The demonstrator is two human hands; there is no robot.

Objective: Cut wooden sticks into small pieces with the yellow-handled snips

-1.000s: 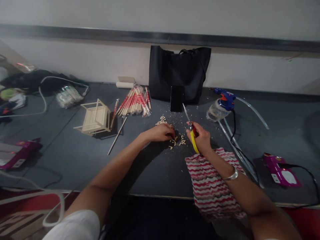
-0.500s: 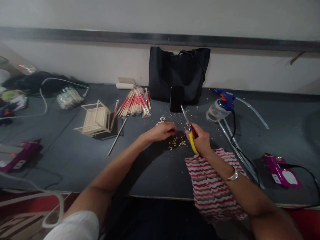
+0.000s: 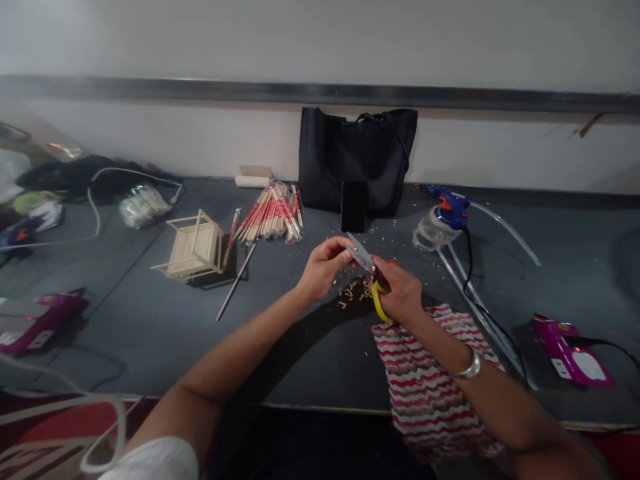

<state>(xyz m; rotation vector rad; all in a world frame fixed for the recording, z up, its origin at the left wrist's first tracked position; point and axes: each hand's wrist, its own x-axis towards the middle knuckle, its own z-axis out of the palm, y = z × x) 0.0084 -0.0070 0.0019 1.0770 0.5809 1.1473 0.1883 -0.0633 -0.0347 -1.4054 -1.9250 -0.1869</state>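
My right hand (image 3: 401, 291) grips a pair of scissors (image 3: 361, 255) by the yellow handle, with the blades pointing away and to the left. Close to the blade tips is my left hand (image 3: 320, 272), its thumb and fingertips pinched together. Whatever lies in that pinch is too small to name. Below the scissors, short pale wooden bits (image 3: 354, 293) are scattered on the dark table (image 3: 280, 340). A small chair-like frame of wooden sticks (image 3: 196, 248) lies tipped over to the left, with a loose stick (image 3: 236, 283) beside it.
Wrapped chopsticks (image 3: 273, 215) lie behind my left hand. A phone (image 3: 354, 208) leans on a black bag (image 3: 357, 157). To the right, a blue glue gun (image 3: 453, 207) rests on a clear jar (image 3: 434, 230), near a purple box (image 3: 575, 357). A striped cloth (image 3: 433, 393) lies under my right forearm.
My left hand has risen from the wooden bits to the blade tips, thumb and fingers pinched. The scissors have swung left towards it, and the view has tilted slightly up.
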